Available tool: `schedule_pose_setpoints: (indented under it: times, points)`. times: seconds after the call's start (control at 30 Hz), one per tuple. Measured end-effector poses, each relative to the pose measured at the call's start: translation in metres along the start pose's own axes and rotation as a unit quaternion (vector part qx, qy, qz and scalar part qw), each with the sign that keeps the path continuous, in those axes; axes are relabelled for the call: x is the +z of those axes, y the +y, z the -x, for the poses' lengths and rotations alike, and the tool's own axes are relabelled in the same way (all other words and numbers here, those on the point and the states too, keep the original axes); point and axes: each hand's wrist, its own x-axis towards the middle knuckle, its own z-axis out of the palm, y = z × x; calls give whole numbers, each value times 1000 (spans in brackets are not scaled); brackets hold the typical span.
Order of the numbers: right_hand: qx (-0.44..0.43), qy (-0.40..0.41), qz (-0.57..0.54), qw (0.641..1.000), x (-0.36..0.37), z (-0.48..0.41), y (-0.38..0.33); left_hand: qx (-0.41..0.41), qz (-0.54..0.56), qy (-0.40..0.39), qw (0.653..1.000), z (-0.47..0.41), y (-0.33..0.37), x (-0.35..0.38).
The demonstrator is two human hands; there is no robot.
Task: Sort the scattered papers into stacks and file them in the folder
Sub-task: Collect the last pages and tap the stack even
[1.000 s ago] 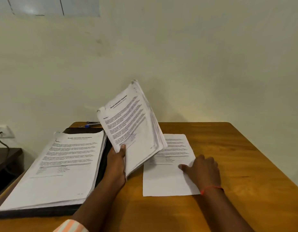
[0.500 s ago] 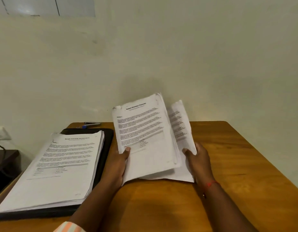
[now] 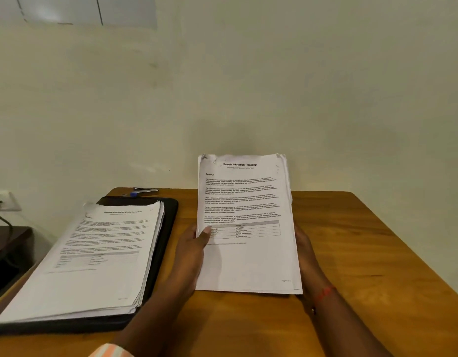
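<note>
Now squared into one, paper bundle [image 3: 248,256] is upright over table [image 3: 372,253]. Left hand [image 3: 192,253] grasps left edge, thumb on front. Right hand [image 3: 307,253] at right edge, fingers hidden, grip unclear. Other stack [image 3: 94,258] lies on black folder [image 3: 169,228].

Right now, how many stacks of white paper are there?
2. One stack lies on the black folder; the second stack is above the wooden table, held between left hand and right hand.
</note>
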Motion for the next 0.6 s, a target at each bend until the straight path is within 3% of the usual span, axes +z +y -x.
schedule_pose_setpoints:
  times: [0.1,0.3,0.6]
  points:
    - [23,18,-41,999,-1,0,-2,71,-41,36,996,5,1,3]
    - [-142,64,94,983,4,7,-7,209,-64,44,975,20,9,11]
    - [-188,58,101,975,5,11,-11,232,-9,51,971,25,14,13]
